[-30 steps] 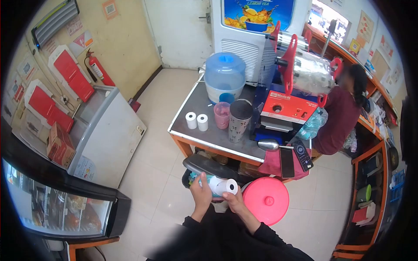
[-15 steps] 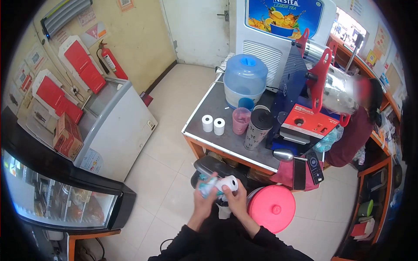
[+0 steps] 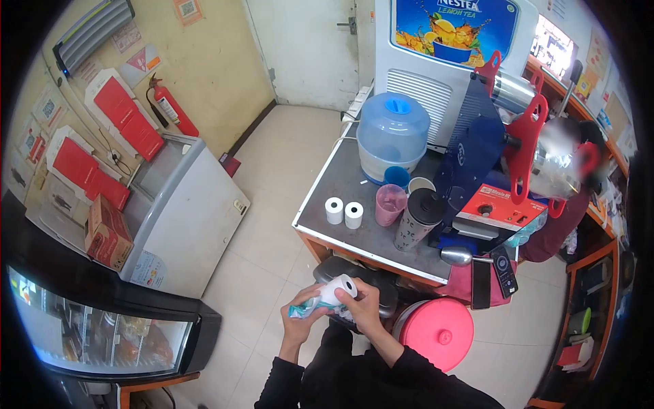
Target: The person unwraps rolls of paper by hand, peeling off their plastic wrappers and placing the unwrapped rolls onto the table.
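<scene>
Both hands are in front of me at waist height, around a white paper roll (image 3: 332, 293) with a dark core hole. My left hand (image 3: 298, 322) is closed on a crumpled clear-and-teal plastic wrapper (image 3: 304, 309) at the roll's lower end. The fingers of my right hand (image 3: 366, 308) grip the roll near its holed end. Two more white paper rolls (image 3: 344, 213) stand upright on the grey table (image 3: 323, 235). Beside them are a pink cup (image 3: 390, 206) and a patterned tumbler (image 3: 413, 228) with a black lid.
A water dispenser (image 3: 393, 133) and a red-and-blue machine (image 3: 487, 204) occupy the table. A scoop (image 3: 456, 255), phone (image 3: 481, 285) and remote (image 3: 505, 271) lie at its front edge. Below stands a pink-lidded bucket (image 3: 436, 334). Behind the machine is another person (image 3: 558, 228).
The roll and wrapper have shifted slightly left and down between my hands. My left hand's fingers have moved around the wrapper at the roll's lower end. The camera view has shifted.
</scene>
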The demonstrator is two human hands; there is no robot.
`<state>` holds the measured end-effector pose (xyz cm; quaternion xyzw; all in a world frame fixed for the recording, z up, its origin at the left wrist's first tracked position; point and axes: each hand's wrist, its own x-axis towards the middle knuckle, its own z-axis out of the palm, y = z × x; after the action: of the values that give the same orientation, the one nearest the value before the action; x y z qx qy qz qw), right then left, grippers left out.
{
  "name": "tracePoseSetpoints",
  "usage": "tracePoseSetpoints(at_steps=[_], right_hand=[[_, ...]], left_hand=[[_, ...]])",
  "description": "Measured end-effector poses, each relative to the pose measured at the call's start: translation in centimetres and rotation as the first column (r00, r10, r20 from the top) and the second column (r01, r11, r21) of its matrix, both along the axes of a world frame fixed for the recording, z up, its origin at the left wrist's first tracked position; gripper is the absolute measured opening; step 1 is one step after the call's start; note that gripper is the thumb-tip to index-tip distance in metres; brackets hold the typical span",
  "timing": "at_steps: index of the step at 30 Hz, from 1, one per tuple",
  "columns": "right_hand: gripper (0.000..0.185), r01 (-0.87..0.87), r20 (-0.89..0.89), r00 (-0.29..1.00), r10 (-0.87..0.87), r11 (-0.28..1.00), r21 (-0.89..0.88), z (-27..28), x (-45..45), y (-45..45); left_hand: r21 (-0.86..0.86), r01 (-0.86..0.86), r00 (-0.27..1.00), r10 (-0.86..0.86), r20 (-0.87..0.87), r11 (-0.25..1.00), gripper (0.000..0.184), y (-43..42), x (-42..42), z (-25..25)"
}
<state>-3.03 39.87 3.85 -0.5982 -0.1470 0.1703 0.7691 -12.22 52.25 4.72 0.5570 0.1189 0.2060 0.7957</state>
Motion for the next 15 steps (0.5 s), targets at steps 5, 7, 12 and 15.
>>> tracePoseSetpoints(at_steps=[5, 7, 12, 15], right_hand=[[0.034, 0.031, -0.059, 0.998, -0.028, 0.998, 0.059, 1.2, 0.4, 1.2], [0.033, 0.058, -0.036, 0.998, -0.057, 0.998, 0.039, 1.2, 0.6, 1.3], [0.027, 0.223, -0.15, 0.967, -0.206, 0.969, 0.109, 0.8, 0.5, 2.1], [0.025, 0.359, -0.33, 0.899, -0.288, 0.916, 0.179, -0.4, 1.1, 2.2]], left_hand=[[-0.001, -0.027, 0.996, 0.027, 0.09, 1.0, 0.03, 1.5, -0.1, -1.8], [-0.033, -0.042, 0.996, 0.044, 0.074, 0.999, 0.027, 1.2, 0.2, -1.9], [0.012, -0.125, 0.989, 0.124, 0.083, 0.992, 0.023, 0.2, 1.1, -1.2], [0.046, -0.232, 0.972, 0.23, 0.052, 0.972, 0.02, 0.3, 1.1, -2.5]])
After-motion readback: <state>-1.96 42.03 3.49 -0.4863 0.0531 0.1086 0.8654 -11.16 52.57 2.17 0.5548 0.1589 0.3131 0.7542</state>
